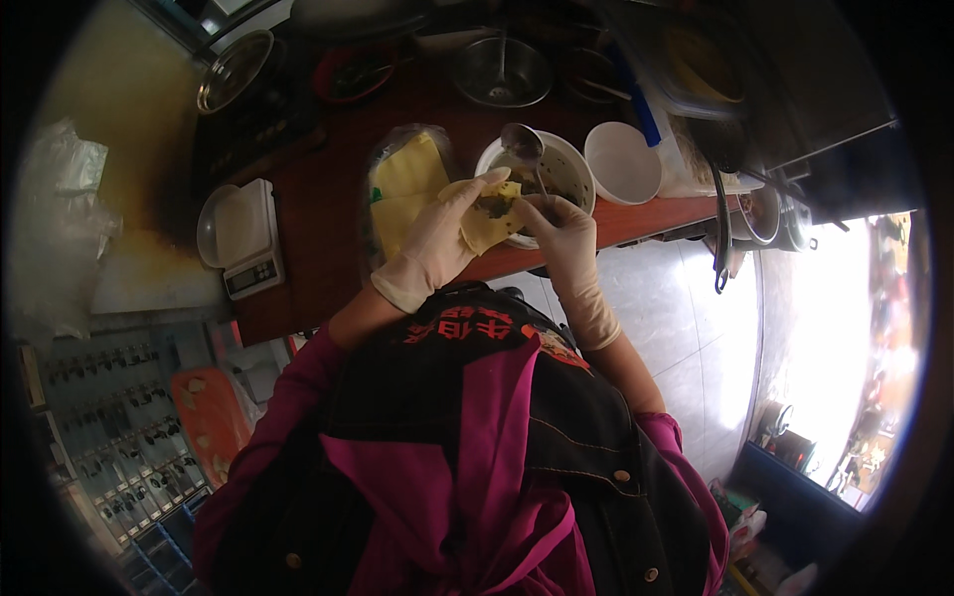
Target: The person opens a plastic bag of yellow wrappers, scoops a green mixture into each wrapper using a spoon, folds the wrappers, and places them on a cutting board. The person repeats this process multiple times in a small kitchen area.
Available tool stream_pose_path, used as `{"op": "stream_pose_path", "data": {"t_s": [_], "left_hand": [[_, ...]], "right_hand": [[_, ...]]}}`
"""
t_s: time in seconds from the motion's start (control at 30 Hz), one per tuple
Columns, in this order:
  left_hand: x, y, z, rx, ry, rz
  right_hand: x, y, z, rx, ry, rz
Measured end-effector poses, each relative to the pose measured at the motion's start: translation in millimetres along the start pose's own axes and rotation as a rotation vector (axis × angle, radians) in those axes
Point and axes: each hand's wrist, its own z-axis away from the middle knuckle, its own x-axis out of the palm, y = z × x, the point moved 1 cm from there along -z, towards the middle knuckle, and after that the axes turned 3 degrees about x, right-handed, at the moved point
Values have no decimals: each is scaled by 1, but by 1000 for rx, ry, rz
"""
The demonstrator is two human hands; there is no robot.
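Gloved in pale latex, my left hand (440, 235) holds a thin yellow wrapper sheet (484, 227) with dark green filling on it. The thumb and fingers of my right hand (563, 231), gloved too, pinch the sheet's right edge and also hold the thin handle of a metal spoon (523, 143), whose bowl points up and away. Just behind the hands stands a white bowl (589, 167) with chopped, dark green filling inside; my hands hide part of it. To the left, more yellow wrapper sheets (410, 167) lie in a clear plastic bag.
A white digital scale (257, 246) with a clear dish stands at the left. Right of the filling bowl is an empty white bowl (623, 162). Behind are a steel bowl (514, 74) with a ladle and a red bowl (354, 71). A black handle (721, 231) sticks out past the table's right edge.
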Motion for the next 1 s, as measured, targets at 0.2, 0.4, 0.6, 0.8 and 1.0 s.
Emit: {"op": "stream_pose_path", "data": {"t_s": [0.2,0.4,0.6,0.8,1.0], "left_hand": [[-1,-7,1,-91,-39,212],[2,-7,3,-24,-20,32],[0,7,5,57,-67,128],[-12,14,6,-20,23,301],[-18,15,11,98,42,72]], "right_hand": [[20,-4,7,238,-129,-38],[6,-11,12,498,-312,-428],[-48,-29,-7,-271,158,663],[-40,-15,-70,-265,-22,1492],[-15,-22,-109,-94,-161,1731]]}}
